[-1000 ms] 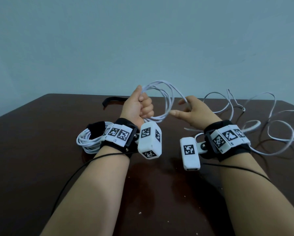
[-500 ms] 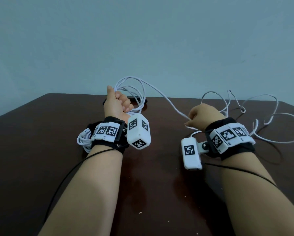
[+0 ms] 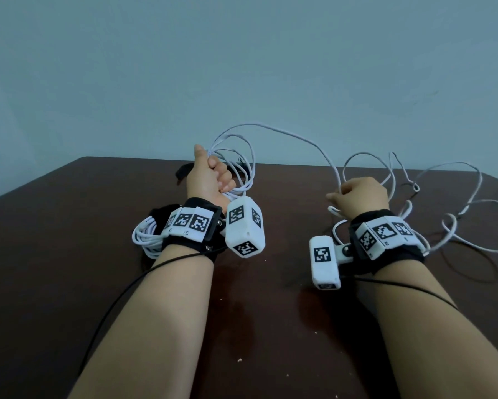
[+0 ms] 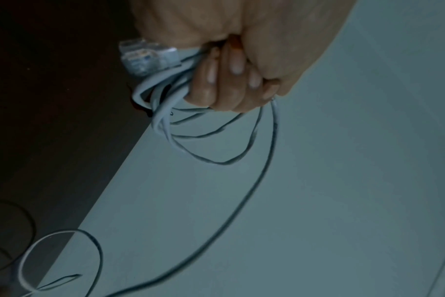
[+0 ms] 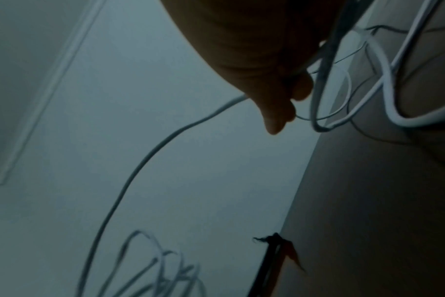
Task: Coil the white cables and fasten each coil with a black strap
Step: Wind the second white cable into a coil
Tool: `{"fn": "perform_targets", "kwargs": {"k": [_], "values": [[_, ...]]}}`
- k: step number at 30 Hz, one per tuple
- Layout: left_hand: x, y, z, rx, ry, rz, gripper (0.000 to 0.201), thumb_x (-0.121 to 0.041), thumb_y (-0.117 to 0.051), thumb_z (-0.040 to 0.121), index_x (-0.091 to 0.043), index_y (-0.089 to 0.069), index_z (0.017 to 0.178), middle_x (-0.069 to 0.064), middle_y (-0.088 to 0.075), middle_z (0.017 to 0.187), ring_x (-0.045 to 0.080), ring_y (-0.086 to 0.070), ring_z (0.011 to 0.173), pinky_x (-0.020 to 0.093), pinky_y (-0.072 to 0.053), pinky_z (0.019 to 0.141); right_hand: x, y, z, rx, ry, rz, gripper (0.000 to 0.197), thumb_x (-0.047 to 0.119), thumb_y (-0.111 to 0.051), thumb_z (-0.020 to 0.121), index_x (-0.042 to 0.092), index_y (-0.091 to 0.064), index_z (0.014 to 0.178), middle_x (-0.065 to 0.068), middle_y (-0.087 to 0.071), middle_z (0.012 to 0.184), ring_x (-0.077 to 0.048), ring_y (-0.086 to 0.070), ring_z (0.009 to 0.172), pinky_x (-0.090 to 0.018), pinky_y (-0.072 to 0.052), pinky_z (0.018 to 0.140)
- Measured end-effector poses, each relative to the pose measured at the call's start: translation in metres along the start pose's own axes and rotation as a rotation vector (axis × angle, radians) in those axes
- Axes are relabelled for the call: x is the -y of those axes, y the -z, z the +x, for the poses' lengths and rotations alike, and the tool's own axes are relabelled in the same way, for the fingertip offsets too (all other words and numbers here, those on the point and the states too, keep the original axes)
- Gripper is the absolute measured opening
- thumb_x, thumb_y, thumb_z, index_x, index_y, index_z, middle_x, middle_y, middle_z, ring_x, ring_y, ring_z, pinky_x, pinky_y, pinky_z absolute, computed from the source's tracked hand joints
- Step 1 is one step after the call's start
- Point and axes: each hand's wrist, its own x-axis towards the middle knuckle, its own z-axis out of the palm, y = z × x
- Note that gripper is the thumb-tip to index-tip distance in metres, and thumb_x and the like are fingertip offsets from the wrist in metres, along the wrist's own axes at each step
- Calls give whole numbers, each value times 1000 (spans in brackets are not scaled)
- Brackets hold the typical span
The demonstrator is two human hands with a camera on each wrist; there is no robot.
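While the left hand [image 3: 210, 175] is raised above the table [image 3: 69, 240], its fingers [image 4: 226, 80] curl tight round several loops of white cable [image 3: 294, 133], a clear plug [image 4: 147, 56] jutting beside them. One strand arcs across to the right hand [image 3: 357, 194], whose fingers pinch it. The rest of the cable sprawls loose on the table's right side. Finished coil [image 3: 147, 236], black-strapped, lies behind the left wrist. Spare black strap [image 3: 183, 172] lies beyond the left hand.

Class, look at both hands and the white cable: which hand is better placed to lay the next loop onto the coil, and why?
Right. The right hand pinches the free run of the white cable, while the left hand already grips the gathered loops and probably only anchors them.
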Motion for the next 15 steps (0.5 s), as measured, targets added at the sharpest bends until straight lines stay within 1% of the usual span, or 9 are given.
{"fn": "perform_targets", "kwargs": {"k": [1,2,3,4,5,8,11,13,15], "values": [[0,1,1,-1,2,-4,51,-52,-35,97,-19,-34,59,-8,-25,41,8,-18,30,18,-16,33,2,0,1,-25,12,74,24,17,-65,85,12,-61,62,-3,-62,63,-15,-62,60,-19,-47,57],[-1,2,1,-2,5,-10,51,-53,-35,97,-19,-34,59,-7,-25,41,8,-18,30,18,-16,33,3,0,3,-66,25,134,14,14,-63,85,12,-66,72,-6,-68,75,-21,-67,73,-22,-52,68],[-1,3,2,-3,9,-17,51,-53,-35,97,-19,-33,60,-7,-25,41,8,-19,30,18,-17,33,5,2,4,-120,35,186,8,13,-60,86,13,-67,84,-9,-71,86,-25,-67,85,-26,-51,78],[-2,3,3,-1,14,-25,50,-53,-35,97,-19,-33,60,-7,-26,40,8,-19,30,18,-17,33,7,3,5,-181,38,221,11,12,-56,87,16,-66,91,-10,-70,93,-27,-64,94,-27,-46,82],[-3,4,4,4,18,-33,50,-51,-35,98,-19,-33,60,-7,-26,40,7,-19,29,17,-18,32,9,5,5,-239,38,220,15,12,-52,88,21,-63,93,-9,-70,95,-28,-60,100,-28,-42,81],[-3,3,5,21,31,-36,48,-45,-38,99,-19,-33,60,-7,-26,39,7,-19,28,17,-18,32,15,10,0,-355,80,43,22,15,-45,90,25,-63,98,-5,-68,96,-30,-43,114,-38,-33,93],[-2,0,3,44,34,6,46,-42,-40,99,-19,-33,60,-7,-26,39,7,-20,29,17,-17,32,24,12,-7,-343,169,-135,24,19,-45,91,25,-66,100,-4,-66,108,-30,-40,119,-40,-23,101],[-1,-2,1,73,18,57,44,-39,-39,100,-19,-33,61,-8,-26,40,6,-20,29,17,-17,32,29,9,-8,-274,238,-207,24,21,-46,90,25,-68,98,-5,-64,108,-31,-42,117,-39,-22,102],[0,-4,-1,102,-15,123,44,-37,-37,101,-18,-32,62,-8,-26,40,6,-20,30,18,-17,33,34,8,-10,-168,298,-211,23,23,-47,90,26,-69,96,-2,-63,104,-29,-42,115,-38,-22,99]]}}
